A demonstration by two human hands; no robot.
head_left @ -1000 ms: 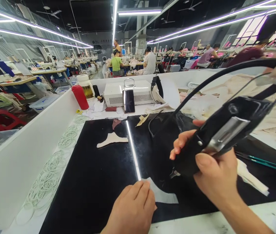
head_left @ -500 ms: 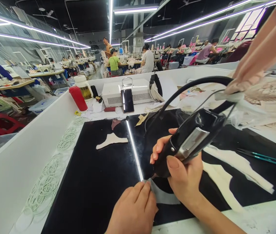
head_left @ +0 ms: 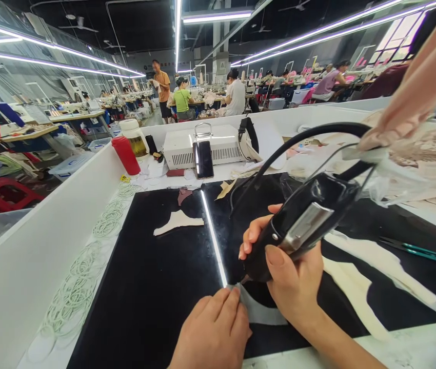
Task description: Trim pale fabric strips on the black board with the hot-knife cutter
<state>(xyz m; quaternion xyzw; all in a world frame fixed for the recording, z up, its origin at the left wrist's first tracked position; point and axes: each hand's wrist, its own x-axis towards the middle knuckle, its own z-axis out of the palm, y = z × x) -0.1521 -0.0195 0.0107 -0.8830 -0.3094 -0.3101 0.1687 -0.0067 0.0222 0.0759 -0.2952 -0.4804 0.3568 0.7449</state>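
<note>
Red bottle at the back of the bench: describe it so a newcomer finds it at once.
Follow the black worktop to its far left corner, where the white side wall meets the back. The red bottle stands there just ahead of a white-lidded jar; it alone is solid red.

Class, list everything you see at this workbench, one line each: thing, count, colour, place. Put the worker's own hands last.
mat: one, black, table top
handheld tool: one, black, in the right hand
grey fabric piece: one, grey, front of mat, under the left hand
cream fabric piece: one, cream, mid mat
cream strips: several, cream, right of mat
control box: one, white, back of table
phone: one, black, leaning on the box
bottle: one, red, back left
rings: many, white, left edge
co-worker's arm: one, upper right
left hand: one, pressing the grey piece
right hand: one, closed round the tool
</note>
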